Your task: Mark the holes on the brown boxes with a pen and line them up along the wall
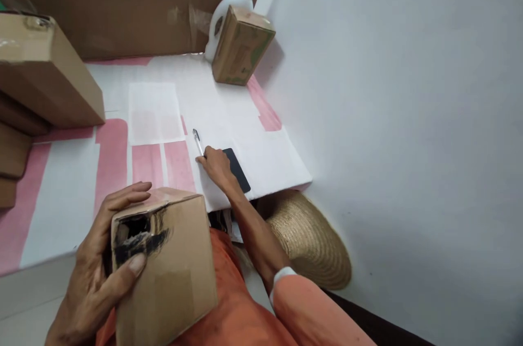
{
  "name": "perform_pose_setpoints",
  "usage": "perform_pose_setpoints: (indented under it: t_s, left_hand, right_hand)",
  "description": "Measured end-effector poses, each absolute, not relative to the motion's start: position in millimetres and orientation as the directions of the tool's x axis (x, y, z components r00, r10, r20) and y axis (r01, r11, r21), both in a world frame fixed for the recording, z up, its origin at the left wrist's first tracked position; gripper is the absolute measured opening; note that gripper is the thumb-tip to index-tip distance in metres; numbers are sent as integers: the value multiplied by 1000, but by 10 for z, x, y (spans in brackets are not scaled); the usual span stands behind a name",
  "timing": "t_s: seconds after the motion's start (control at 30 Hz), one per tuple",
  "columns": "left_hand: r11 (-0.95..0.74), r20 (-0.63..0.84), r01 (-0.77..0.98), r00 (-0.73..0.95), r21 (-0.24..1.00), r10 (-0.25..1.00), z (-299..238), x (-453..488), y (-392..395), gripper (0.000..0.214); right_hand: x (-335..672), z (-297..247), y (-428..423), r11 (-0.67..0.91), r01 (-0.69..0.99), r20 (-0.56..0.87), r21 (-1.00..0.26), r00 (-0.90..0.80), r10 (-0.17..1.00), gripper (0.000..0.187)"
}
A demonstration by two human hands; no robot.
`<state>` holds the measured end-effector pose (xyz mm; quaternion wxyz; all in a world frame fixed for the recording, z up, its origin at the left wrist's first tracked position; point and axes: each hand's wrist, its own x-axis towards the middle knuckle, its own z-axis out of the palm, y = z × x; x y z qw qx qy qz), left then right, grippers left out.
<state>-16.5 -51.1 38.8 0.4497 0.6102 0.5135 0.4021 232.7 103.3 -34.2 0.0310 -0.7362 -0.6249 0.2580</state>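
Note:
My left hand [96, 264] grips a cardboard box [175, 269] by its left side, close to my body. The thumb presses the face beside a ragged hole edged with black marks; the fingers lie along the top. Out on the pink and white table, my right hand [217, 166] has its thumb and fingers closed on the lower end of a pen [198, 141]. The pen's dark end points away from me. Partly under my right hand and wrist lies a flat black phone-like slab [239, 171].
A sheet of translucent paper [153, 111] lies on the table [216, 111]. Cardboard boxes [53, 73] are stacked at left. At the back, a small box [245, 49] leans by a white jug [224, 11]. A straw hat [310, 242] sits below the table edge, beside the wall [400, 117].

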Motion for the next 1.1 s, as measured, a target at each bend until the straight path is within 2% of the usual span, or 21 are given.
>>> perform_pose_setpoints:
  t_s: [0.1,0.2,0.3,0.4,0.53,0.63,0.7,0.77,0.83,0.87,0.93,1.03,1.1]
  left_hand:
    - [-89,46,276,158,957,986,324,-221,-478,61]
    - [-76,34,281,153,957,988,347,-206,-478,62]
    - [13,-35,254,84,967,996,452,-121,-511,66]
    - [100,-105,204,19,974,994,553,-31,-535,68]
    - [78,-87,186,40,980,995,574,-4,-535,70]
    - [42,-55,176,69,983,996,546,-23,-540,67]
    - [36,-49,170,70,985,996,534,-30,-549,65]
    - [33,-46,171,71,985,996,531,-29,-554,64]
    - [19,-32,171,77,985,997,531,-23,-548,62]
    - [8,-22,170,80,985,997,530,-18,-541,61]
    - [-11,-3,164,86,986,996,524,-4,-524,60]
    - [-39,25,156,89,987,996,489,8,-510,61]
    - [-59,42,166,101,984,994,436,-8,-525,63]
  right_hand:
    - [2343,-238,879,-219,913,-336,-343,98,937,37]
    - [2551,-132,662,-238,918,-260,-318,157,953,42]
    - [2855,-159,417,-372,875,-249,-310,303,920,51]
    - [3085,-296,245,-466,801,-317,-376,362,877,56]
    - [3166,-464,212,-481,707,-339,-518,347,875,54]
    - [3108,-492,193,-452,591,-371,-668,262,891,36]
    - [3048,-435,108,-420,505,-371,-754,200,907,33]
    - [2988,-288,-45,-393,300,-356,-869,171,919,40]
    - [2924,-44,-239,-340,-28,-340,-940,144,929,49]
    - [2886,106,-340,-310,-184,-334,-933,115,936,52]
    - [2784,417,-527,-260,-362,-285,-895,18,958,50]
    - [2550,754,-737,-366,-477,-256,-799,-281,925,45]
    - [2358,832,-825,-418,-457,-226,-785,-416,881,47]
